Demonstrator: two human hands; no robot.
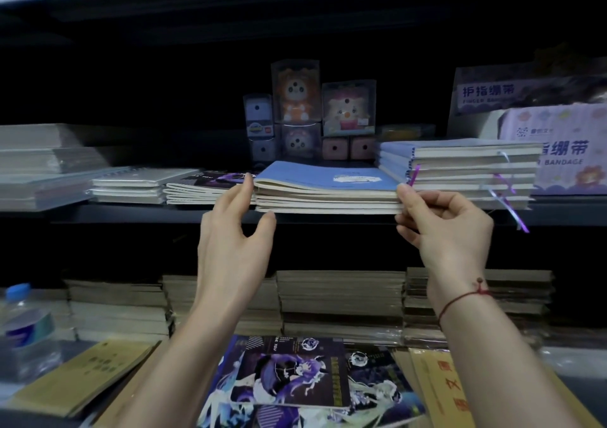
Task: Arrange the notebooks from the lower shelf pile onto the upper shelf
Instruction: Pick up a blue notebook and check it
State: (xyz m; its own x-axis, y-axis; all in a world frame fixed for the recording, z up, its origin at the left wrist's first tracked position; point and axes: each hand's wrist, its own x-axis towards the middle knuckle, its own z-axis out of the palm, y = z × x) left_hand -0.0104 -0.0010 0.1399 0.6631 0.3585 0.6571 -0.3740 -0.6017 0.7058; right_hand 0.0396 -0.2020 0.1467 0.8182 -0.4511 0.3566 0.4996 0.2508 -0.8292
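A stack of blue-covered notebooks lies on the upper shelf, its front edge level with the shelf lip. My left hand is at the stack's left side, fingers straight against it and thumb spread below the front edge. My right hand is at the stack's right front corner, thumb on the page edges and curled fingers just under it, pinching the corner. On the lower shelf in front of me lies a loose pile of purple illustrated notebooks.
Left of the blue stack lie purple notebooks and white spiral pads; to its right, thick ribboned notebooks. Toy boxes and a bandage box stand behind. Below are brown stacks, a water bottle and tan books.
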